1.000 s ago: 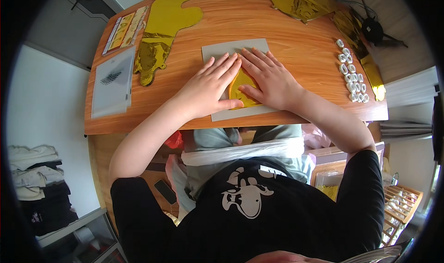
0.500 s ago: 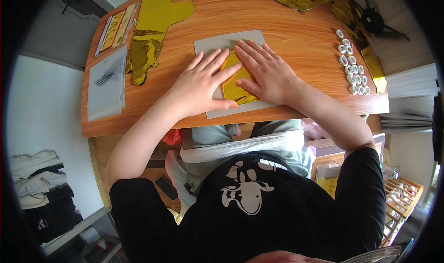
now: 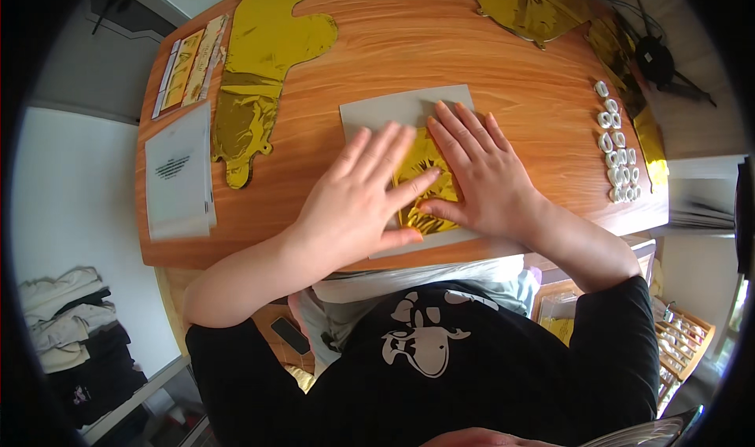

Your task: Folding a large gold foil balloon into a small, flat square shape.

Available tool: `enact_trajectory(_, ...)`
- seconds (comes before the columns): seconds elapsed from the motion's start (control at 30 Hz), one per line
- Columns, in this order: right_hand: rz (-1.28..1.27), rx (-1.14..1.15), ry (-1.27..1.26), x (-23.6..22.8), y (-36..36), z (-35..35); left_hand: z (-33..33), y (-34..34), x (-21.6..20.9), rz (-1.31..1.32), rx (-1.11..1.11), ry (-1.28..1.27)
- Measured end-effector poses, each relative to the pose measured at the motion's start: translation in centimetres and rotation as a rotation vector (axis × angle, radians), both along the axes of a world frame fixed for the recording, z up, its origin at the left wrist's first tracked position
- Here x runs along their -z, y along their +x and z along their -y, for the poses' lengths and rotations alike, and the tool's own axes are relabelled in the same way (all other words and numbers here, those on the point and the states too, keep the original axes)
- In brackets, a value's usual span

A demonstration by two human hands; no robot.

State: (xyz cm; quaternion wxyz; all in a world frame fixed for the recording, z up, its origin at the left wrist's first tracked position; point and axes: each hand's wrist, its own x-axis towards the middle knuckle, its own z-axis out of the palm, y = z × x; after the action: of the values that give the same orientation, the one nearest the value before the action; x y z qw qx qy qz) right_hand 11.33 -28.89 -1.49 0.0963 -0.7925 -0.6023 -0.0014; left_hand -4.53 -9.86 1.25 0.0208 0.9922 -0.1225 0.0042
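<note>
A folded sheet of shiny gold foil (image 3: pixel 425 150) lies on a grey rectangular board (image 3: pixel 370 115) near the table's front edge. Both of my hands are over it, palms down. My left hand (image 3: pixel 346 199) is spread across the left side of the board, its index finger and thumb reaching over the foil; its fingertips are slightly blurred. Flat along the foil's right side rests my right hand (image 3: pixel 494 178), fingers stretched out and thumb on the foil. Neither hand grips anything. The palms hide part of the foil and board.
Flat gold foil balloons lie at the back left (image 3: pixel 275 42) and back right (image 3: pixel 535 14) of the wooden table (image 3: pixel 409 46). Several small white ribbon rolls (image 3: pixel 618 158) line the right side. Clear plastic sleeves (image 3: pixel 181 183) and a printed card (image 3: pixel 189 66) sit at left.
The view has shifted, so the table and everything on it appear lower. My left hand's fingers have moved slightly toward me over the board. More wrinkled foil shows between the hands.
</note>
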Motion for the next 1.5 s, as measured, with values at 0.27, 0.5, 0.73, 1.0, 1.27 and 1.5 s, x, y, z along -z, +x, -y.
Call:
enact_trajectory(0.27, -0.074, 0.023, -0.044, -0.4, 0.4, -0.5, -1.3, 0.9, 1.9, -0.045, 0.128, -0.198)
enact_trajectory(0.5, -0.144, 0.023, -0.134, -1.5, 0.5, -1.0, -1.5, 0.7, 1.2, -0.143, 0.040, -0.232)
enact_trajectory(0.73, -0.144, -0.022, -0.150, -1.8, 1.6, -0.3, -1.6, 0.6, 1.4, -0.151, 0.057, -0.227)
enact_trajectory(1.0, -0.599, 0.064, 0.059, -3.5, 5.8, -0.4, -1.6, 0.8, 1.5, -0.084, 0.097, -0.190)
enact_trajectory(1.27, -0.291, -0.158, -0.211, -3.6, 6.2, 1.1, -1.5, 0.8, 1.3, -0.035, 0.143, -0.068)
enact_trajectory(1.5, -0.180, -0.191, -0.270, -3.1, 6.4, 1.7, -1.7, 1.0, 0.6, 0.005, 0.146, 0.019)
